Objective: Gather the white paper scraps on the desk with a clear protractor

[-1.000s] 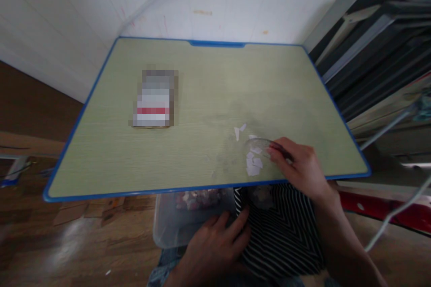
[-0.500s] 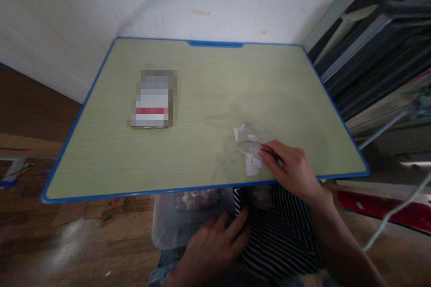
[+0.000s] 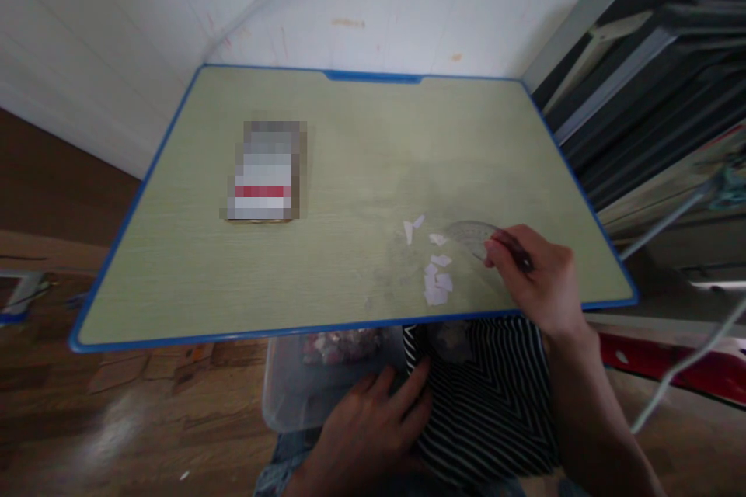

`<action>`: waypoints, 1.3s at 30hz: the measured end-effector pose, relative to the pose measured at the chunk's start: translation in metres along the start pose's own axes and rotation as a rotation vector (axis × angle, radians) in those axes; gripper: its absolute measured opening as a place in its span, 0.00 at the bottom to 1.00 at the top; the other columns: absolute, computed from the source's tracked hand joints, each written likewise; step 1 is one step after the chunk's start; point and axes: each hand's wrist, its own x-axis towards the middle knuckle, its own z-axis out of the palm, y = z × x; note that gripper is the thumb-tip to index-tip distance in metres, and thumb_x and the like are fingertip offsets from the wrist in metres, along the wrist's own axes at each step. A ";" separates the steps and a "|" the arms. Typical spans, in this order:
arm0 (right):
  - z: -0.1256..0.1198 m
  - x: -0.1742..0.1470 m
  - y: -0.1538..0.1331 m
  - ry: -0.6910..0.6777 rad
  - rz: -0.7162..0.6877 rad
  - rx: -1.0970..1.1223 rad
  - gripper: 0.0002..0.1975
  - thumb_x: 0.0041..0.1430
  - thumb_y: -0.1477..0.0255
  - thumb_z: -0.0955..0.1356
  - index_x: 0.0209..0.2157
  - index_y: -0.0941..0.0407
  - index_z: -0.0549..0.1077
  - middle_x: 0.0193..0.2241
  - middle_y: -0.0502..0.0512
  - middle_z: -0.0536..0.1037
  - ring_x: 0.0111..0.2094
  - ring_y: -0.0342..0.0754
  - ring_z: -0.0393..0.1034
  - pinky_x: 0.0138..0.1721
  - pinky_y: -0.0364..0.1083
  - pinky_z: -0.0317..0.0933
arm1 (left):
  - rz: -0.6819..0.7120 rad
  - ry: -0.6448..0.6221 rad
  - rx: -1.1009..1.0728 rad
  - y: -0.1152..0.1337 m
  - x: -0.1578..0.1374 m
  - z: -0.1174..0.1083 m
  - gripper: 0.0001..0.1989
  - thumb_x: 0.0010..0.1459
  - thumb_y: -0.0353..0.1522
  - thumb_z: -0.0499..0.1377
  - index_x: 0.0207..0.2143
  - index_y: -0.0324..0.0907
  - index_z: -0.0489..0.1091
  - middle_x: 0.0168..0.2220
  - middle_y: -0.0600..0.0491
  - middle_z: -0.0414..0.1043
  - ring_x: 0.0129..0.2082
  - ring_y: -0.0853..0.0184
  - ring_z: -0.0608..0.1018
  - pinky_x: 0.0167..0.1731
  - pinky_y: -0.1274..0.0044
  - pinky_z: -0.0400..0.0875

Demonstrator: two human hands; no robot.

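Observation:
My right hand (image 3: 533, 276) is closed on a clear, half-round protractor (image 3: 471, 234), gripped by one end just above the tabletop. A dark, rod-like part (image 3: 516, 250) shows at the same grip; I cannot make out whether it belongs to the protractor. Several small white paper scraps (image 3: 437, 291) lie to the left of that hand, some bunched near the table's front edge and others scattered farther back. Below the table edge, my left hand (image 3: 373, 419) rests on my lap by the striped cloth, fingers slightly apart and holding nothing.
The pale green table (image 3: 350, 264) has a blue rim. On its left lies a pixelated box-like thing (image 3: 262, 171). Beneath the front edge is a clear plastic bin (image 3: 285, 396) with bagged contents. Dark folded frames (image 3: 635, 70) lean at the right, near a pale cord (image 3: 670, 388).
My right hand has moved right and slightly away from me with the protractor, uncovering the paper scraps beneath it. My left hand stays where it was.

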 end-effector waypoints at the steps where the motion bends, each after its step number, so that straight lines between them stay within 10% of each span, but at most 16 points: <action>1: -0.001 0.000 0.003 -0.003 0.019 -0.006 0.06 0.56 0.70 0.61 0.27 0.57 0.65 0.19 0.48 0.68 0.20 0.39 0.63 0.21 0.40 0.56 | 0.004 -0.002 0.000 0.000 0.000 0.000 0.32 0.50 0.45 0.58 0.52 0.36 0.57 0.58 0.43 0.49 0.42 0.56 0.67 0.35 0.67 0.70; 39: 0.005 0.002 -0.001 -0.089 0.015 -0.004 0.07 0.56 0.70 0.61 0.27 0.56 0.64 0.19 0.49 0.69 0.21 0.41 0.64 0.23 0.41 0.57 | -0.004 -0.039 -0.009 0.001 0.000 -0.004 0.30 0.53 0.45 0.55 0.52 0.36 0.57 0.57 0.40 0.50 0.43 0.56 0.68 0.36 0.67 0.69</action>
